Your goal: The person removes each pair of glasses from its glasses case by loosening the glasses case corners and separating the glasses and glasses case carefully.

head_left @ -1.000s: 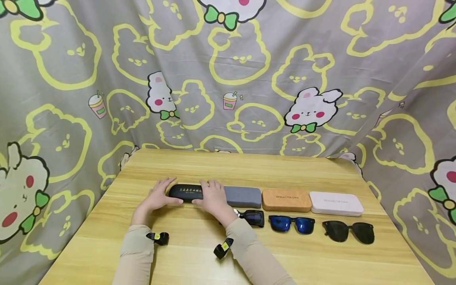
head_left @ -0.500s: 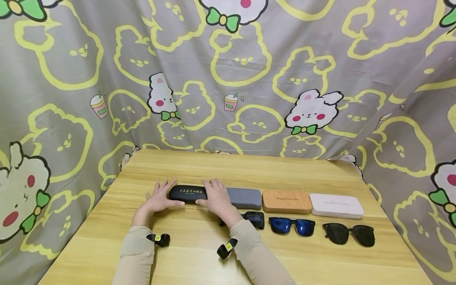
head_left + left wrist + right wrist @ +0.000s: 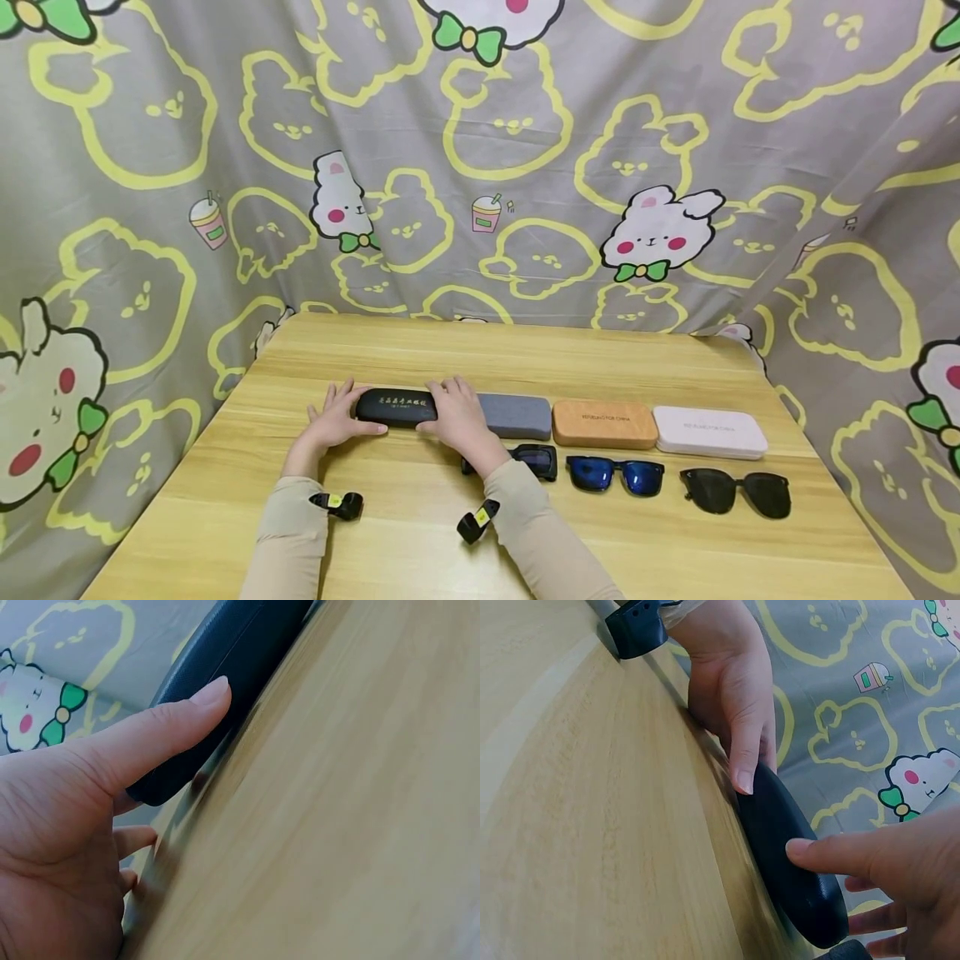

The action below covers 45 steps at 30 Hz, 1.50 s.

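A black glasses case (image 3: 396, 407) with gold lettering lies at the left end of a row of cases. My left hand (image 3: 333, 417) holds its left end, thumb along the near side and the other fingers mostly behind it. At the other end, my right hand (image 3: 459, 419) grips the case the same way. The left wrist view shows the left thumb (image 3: 169, 727) pressed to the dark side of the case (image 3: 217, 667). Both thumbs touch the case (image 3: 784, 847) in the right wrist view. Beside the right hand lies a blue-grey glasses case (image 3: 516, 415), partly hidden by it.
Farther right are an orange-brown case (image 3: 603, 424) and a white case (image 3: 710, 432). In front lie black sunglasses (image 3: 536, 461) partly behind the right forearm, blue-lensed sunglasses (image 3: 615, 475) and dark sunglasses (image 3: 737, 492). A patterned curtain (image 3: 517, 275) hangs behind the wooden table (image 3: 405, 542).
My right hand has shifted slightly to the right along the black case, so more of its lettering shows. Over the last half second the hands have barely moved.
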Motion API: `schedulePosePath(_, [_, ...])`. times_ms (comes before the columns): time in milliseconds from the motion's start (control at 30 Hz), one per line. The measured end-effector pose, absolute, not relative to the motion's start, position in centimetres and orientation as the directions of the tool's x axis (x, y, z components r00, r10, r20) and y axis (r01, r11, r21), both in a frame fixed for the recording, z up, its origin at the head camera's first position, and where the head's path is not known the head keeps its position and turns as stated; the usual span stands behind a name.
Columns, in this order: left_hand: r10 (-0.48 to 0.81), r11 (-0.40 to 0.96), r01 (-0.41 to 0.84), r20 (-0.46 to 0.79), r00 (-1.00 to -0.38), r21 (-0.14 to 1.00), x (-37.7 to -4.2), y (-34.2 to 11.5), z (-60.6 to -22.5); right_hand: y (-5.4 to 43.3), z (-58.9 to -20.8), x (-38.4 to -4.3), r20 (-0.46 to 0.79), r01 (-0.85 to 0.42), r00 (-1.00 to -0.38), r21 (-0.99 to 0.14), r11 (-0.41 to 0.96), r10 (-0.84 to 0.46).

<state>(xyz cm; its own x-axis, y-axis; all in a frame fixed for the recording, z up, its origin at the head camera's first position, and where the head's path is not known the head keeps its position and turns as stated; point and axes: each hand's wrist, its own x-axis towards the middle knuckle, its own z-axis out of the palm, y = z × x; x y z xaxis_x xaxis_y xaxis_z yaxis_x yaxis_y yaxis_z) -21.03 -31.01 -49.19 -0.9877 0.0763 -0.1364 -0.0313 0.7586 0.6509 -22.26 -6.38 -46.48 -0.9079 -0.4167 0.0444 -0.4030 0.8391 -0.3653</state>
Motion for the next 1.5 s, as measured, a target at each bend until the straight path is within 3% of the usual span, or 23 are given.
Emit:
schedulePosePath(967, [0.037,0.746,-0.071,-0.147,-0.988,0.663,-21.13,-30.71,-49.00,-6.45,-46.82,-22.28,0.050,-0.427,-0.901,-0.286,0.858,-0.431])
schedulePosePath(1200, [0.006,0.740,-0.106,-0.164,-0.986,0.664,-21.17,-30.63,-49.22,-6.48,-47.16,-22.42,0.067,-0.452,-0.891,-0.224,0.863,-0.449])
schedulePosePath(1500, [0.001,0.728,-0.110,-0.162,-0.987,0.676,-21.08,-30.61,-49.18,-6.31,-46.40,-22.33,-0.014,-0.442,-0.888,-0.246,0.863,-0.459])
